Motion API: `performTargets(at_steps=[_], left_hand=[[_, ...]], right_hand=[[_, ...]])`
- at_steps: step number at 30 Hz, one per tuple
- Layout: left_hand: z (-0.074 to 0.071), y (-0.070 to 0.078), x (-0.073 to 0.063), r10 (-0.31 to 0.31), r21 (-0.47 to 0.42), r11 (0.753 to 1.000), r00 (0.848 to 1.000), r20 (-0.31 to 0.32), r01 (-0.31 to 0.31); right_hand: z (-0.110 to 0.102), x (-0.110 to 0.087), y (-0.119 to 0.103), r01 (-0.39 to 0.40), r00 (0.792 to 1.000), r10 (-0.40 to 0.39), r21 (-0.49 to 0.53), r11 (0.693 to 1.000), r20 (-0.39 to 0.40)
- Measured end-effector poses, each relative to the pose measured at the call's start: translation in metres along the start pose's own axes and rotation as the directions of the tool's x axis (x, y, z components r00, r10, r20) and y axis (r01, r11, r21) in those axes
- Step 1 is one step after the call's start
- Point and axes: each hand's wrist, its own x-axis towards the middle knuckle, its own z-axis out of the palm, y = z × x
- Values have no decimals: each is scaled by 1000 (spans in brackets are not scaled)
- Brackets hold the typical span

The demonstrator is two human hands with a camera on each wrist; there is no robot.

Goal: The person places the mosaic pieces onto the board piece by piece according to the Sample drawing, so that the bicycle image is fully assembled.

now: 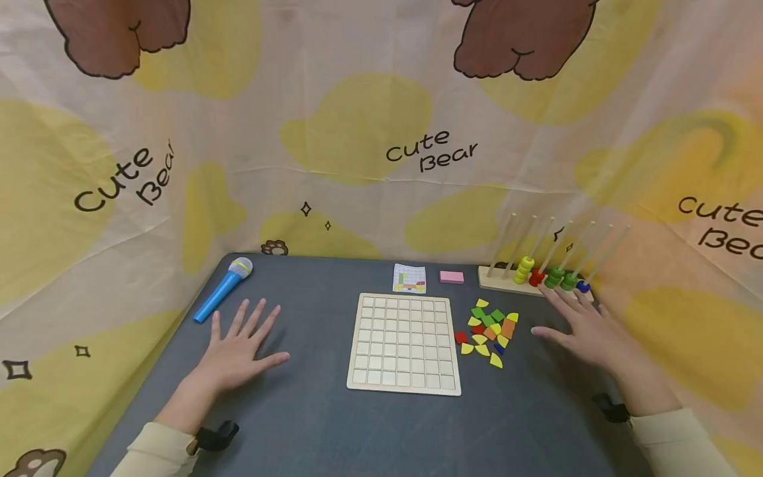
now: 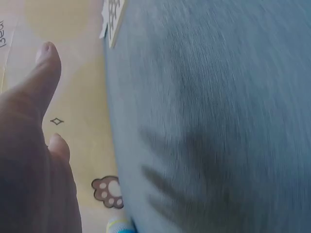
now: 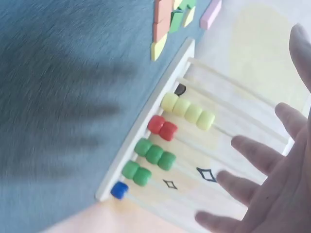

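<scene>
My left hand [image 1: 235,358] hovers over the left of the table with fingers spread and holds nothing; its shadow falls below it in the left wrist view. The blue toy microphone [image 1: 223,289] lies just beyond its fingertips. On the right, my right hand [image 1: 587,331] is spread in the air, empty, near the bead stand [image 1: 507,283]. Yellow, red, green and blue beads sit on the stand's upright rods, plain in the right wrist view. Between the hands lie a wooden grid board [image 1: 403,344] and, right of it, a loose group of coloured shape pieces [image 1: 489,319].
A printed pattern card [image 1: 409,278] and a pink block [image 1: 451,277] lie behind the board. The dark grey table [image 1: 298,424] meets a patterned cloth [image 1: 357,132] at the back and sides. Black straps circle both wrists.
</scene>
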Motion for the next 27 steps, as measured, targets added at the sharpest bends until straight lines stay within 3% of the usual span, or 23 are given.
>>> performTargets(at_steps=[13, 19, 27], left_hand=[[39, 34, 32, 55, -135, 989, 998, -40, -60], [51, 51, 46, 93, -217, 972, 996, -8, -92], [58, 69, 56, 128, -244, 963, 990, 50, -112]], right_hand=[[30, 35, 4, 0, 998, 14, 211, 977, -62], [47, 55, 0, 13, 997, 9, 277, 961, -80], [66, 70, -5, -8, 997, 33, 309, 951, -76]])
